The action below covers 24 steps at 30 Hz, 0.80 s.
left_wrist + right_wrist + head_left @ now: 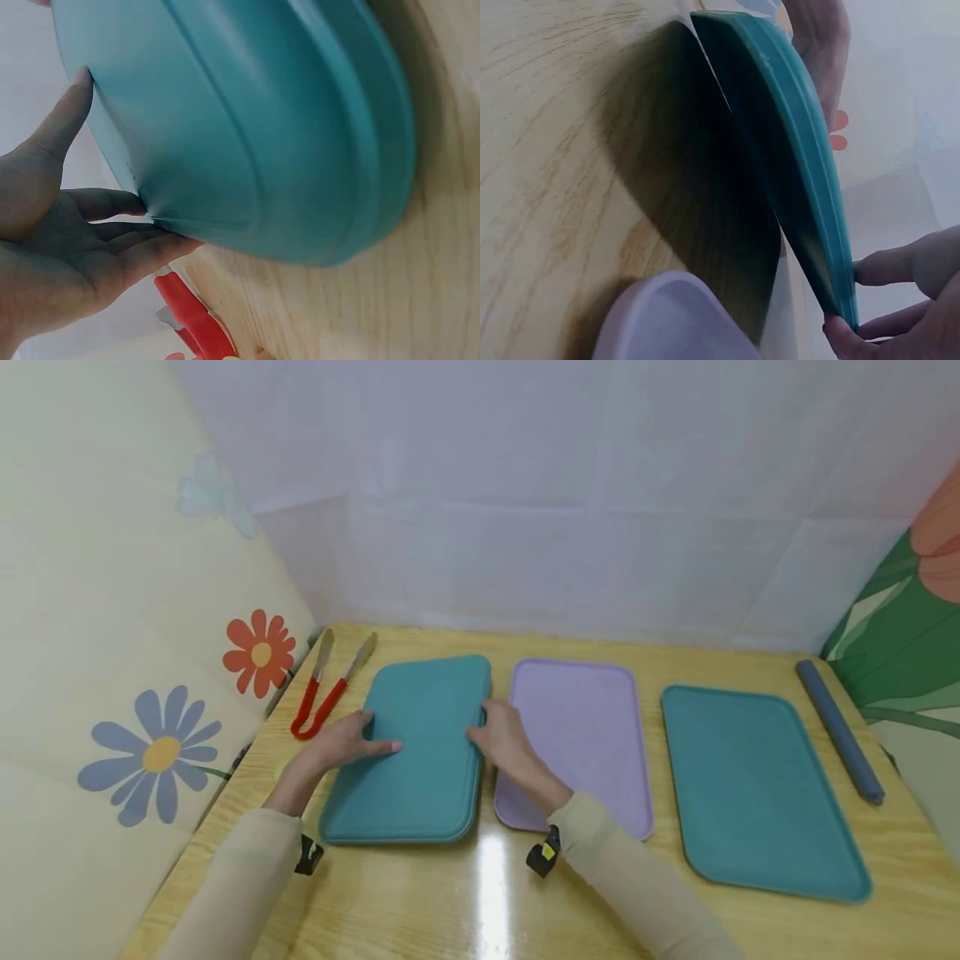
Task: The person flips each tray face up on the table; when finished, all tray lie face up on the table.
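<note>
A teal tray [420, 768], its underside seemingly facing up, is held between both hands on the left part of the table. My left hand [341, 743] grips its left edge; in the left wrist view the thumb [71, 105] lies on the broad face and the other fingers are at the edge, their tips partly hidden. At the right edge, my right hand [502, 735] pinches the rim between thumb and fingers. The right wrist view shows that side of the tray [810, 120] tilted up above the table, over a dark shadow. Its rim looks layered; whether two trays are stacked I cannot tell.
Just right of the held tray lies a lilac tray [577, 710]. Farther right are another teal tray [757, 785] and a dark blue rod [840, 731]. Red-handled tongs [330, 693] lie at the back left. Fabric walls [480, 527] border the wooden table [405, 902].
</note>
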Available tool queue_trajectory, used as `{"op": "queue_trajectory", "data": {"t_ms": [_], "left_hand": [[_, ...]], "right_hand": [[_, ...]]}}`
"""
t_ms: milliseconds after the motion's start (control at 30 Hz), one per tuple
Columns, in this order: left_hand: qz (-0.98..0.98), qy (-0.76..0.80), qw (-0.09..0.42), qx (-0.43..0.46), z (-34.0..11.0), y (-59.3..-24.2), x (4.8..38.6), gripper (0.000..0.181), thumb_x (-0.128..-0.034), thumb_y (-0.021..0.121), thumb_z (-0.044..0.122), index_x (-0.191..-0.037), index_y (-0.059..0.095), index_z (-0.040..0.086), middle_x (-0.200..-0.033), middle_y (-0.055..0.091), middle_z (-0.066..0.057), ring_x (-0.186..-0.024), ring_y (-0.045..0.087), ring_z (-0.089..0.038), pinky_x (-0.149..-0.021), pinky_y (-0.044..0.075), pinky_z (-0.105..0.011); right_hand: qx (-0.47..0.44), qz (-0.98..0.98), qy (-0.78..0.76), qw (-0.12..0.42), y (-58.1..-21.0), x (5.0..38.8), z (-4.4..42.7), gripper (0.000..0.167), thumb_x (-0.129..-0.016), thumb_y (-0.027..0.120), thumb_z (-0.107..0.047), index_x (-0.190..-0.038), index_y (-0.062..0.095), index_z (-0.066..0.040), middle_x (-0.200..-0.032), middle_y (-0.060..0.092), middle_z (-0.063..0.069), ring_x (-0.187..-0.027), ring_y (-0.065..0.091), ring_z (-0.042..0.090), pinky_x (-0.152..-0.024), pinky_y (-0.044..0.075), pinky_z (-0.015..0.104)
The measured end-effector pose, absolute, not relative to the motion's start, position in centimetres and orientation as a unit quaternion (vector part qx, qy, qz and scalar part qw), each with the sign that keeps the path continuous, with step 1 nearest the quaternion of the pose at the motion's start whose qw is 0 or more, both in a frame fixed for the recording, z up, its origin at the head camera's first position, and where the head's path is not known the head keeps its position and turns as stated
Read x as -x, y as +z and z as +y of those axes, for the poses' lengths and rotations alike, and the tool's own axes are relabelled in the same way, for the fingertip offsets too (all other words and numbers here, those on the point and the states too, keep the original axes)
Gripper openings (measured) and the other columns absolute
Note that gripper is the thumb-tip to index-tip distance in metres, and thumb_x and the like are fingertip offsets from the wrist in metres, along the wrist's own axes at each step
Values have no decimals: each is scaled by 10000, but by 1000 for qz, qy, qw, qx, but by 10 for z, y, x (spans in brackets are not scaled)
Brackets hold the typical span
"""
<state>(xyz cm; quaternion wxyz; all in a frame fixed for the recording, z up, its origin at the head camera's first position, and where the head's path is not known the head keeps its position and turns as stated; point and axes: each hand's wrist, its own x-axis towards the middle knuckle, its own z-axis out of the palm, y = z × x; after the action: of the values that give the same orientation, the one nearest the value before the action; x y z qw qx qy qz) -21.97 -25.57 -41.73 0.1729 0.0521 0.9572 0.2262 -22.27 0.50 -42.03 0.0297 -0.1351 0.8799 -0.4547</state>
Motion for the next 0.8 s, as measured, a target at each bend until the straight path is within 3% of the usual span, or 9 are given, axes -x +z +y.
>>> {"op": "queue_trajectory", "data": {"t_ms": [133,267,367,533,800], "left_hand": [[955,236,174,-55,-258,-418,219,1009,-875,654,499,-1426,184,-204,-1456,213,-415,-1332,265,-541,-1056,294,-620],[952,244,176,-57,-262,-419,217,1020,-874,646,513,-1440,166,-188,-1465,205,-407,-1334,258,-544,-1047,296,-631],[950,251,178,-58,-264,-422,216,1033,-869,643,527,-1449,156,-175,-1474,190,-402,-1339,246,-546,-1042,297,-639],[943,271,184,-64,-267,-423,215,1040,-866,642,535,-1456,149,-166,-1487,157,-397,-1353,207,-546,-1049,276,-647],[935,300,173,-74,-268,-421,211,943,-897,632,481,-1478,187,-112,-1505,115,-386,-1362,177,-550,-1054,246,-668]], "right_hand": [[143,883,-447,34,-417,226,7,325,-833,691,-52,-1101,621,119,-983,669,213,-773,615,223,-659,545,294],[143,874,-461,52,-415,228,10,577,-841,723,-115,-1322,500,113,-1168,634,257,-943,657,278,-780,560,332],[146,869,-468,64,-414,229,12,673,-837,744,-152,-1376,435,106,-1117,653,241,-930,662,282,-754,561,313],[132,851,-497,110,-411,232,13,809,-838,758,-150,-1465,296,72,-948,665,187,-759,689,334,-637,571,321],[113,824,-539,133,-402,231,10,857,-824,762,-74,-1498,243,27,-801,591,116,-743,680,415,-704,572,460]]}}
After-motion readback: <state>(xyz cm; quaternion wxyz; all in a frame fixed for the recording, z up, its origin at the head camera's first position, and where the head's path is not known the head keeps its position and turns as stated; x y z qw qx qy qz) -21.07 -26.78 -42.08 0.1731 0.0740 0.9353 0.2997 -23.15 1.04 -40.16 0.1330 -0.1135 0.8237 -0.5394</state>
